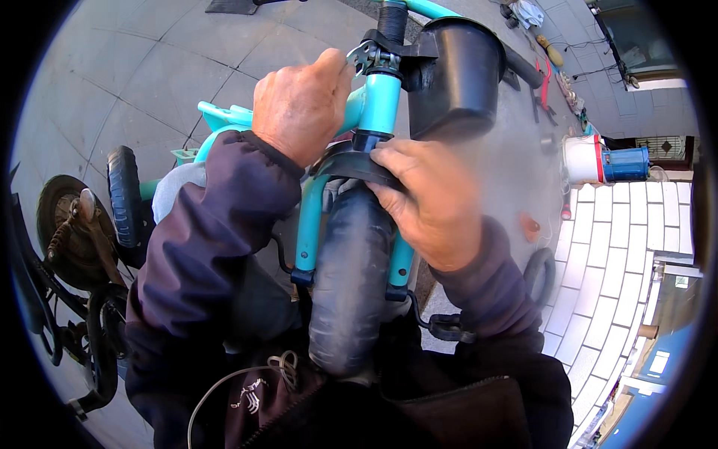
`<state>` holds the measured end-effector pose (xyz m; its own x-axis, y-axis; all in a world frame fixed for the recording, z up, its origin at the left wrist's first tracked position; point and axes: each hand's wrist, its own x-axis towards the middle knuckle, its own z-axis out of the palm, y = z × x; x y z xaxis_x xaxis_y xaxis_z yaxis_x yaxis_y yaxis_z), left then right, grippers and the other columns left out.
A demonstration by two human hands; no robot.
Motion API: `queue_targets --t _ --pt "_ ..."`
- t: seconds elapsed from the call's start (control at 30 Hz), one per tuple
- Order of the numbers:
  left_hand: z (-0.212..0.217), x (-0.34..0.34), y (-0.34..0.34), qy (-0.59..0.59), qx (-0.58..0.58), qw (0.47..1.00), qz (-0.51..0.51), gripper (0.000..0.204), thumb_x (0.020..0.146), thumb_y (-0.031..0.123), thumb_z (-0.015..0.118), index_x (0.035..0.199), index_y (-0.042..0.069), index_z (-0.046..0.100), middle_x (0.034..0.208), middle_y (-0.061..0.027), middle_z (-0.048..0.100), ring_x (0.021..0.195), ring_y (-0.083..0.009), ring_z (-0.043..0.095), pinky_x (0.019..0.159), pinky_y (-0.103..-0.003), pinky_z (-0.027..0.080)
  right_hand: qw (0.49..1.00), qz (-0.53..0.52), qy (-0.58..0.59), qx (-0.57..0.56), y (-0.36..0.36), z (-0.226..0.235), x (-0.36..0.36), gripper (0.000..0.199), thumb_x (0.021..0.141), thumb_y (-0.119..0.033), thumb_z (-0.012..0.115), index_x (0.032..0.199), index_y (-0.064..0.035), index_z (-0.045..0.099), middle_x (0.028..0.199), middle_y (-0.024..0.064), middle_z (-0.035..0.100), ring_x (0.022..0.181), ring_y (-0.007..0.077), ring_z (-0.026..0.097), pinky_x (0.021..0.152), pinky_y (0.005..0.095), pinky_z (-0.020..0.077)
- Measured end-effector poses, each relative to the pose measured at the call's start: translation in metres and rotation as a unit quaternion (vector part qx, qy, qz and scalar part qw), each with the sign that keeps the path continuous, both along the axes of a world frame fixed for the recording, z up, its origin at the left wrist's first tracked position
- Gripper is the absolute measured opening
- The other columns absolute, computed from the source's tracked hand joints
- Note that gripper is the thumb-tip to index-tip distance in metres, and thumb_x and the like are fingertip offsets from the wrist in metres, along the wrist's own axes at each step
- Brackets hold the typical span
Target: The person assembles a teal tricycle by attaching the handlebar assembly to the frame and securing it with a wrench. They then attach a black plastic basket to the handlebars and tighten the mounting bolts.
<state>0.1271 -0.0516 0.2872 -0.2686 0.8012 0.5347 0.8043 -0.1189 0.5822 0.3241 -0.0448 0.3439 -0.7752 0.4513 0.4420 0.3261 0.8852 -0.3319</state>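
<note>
Hands on a small turquoise kids' bike (378,105), held front-up against the person's lap. Left hand (299,101) is closed in a fist at the top of the head tube, knuckles up, thumb side touching a silvery metal clamp (368,54) just below the black handlebar grip (392,21); whether it holds a tool can't be told. Right hand (426,202) is clamped on the black front mudguard (351,161), fingers curled over its edge, just below the left hand and right of the tube. The two hands are apart, separated by the turquoise head tube.

Front wheel (351,277) with a dusty dark tyre sits directly under the right hand, between the turquoise fork legs (308,224). Black plastic basket (456,71) is mounted on the front, just above the right hand. Black pedal (447,327) sticks out below the right wrist. Small training wheel (123,196) is well left of the left forearm, with another dark bike's wheel and chain (71,232) further left.

White and blue container (602,161) and red-handled pliers (544,86) lie on the grey paved floor (149,67), well to the right of the hands.
</note>
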Motion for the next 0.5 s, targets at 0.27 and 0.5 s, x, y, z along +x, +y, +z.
queue_targets --t 0.27,0.5 --pt "-0.008 0.004 0.004 0.059 0.063 0.996 0.002 0.02 0.098 0.023 0.061 0.086 0.008 0.055 0.064 -0.0176 0.06 0.055 -0.039 0.059 0.051 -0.045 0.045 1.0 -0.005 0.006 -0.002 -0.001 -0.003 0.002 0.04 0.065 -0.003 0.082 0.104 -0.0015 0.069 0.102 0.0116 0.069 0.094 0.0308 0.066 0.082 0.0382 0.0554" --pt "-0.019 -0.009 0.009 0.039 0.048 0.997 -0.036 0.018 0.096 0.023 0.062 0.089 0.01 0.053 0.067 -0.0148 0.064 0.061 -0.0387 0.062 0.054 -0.046 0.047 1.0 -0.006 0.001 -0.001 -0.001 -0.005 0.002 0.043 0.065 -0.002 0.082 0.106 -0.0025 0.069 0.104 0.0112 0.068 0.096 0.0302 0.065 0.083 0.0379 0.0553"
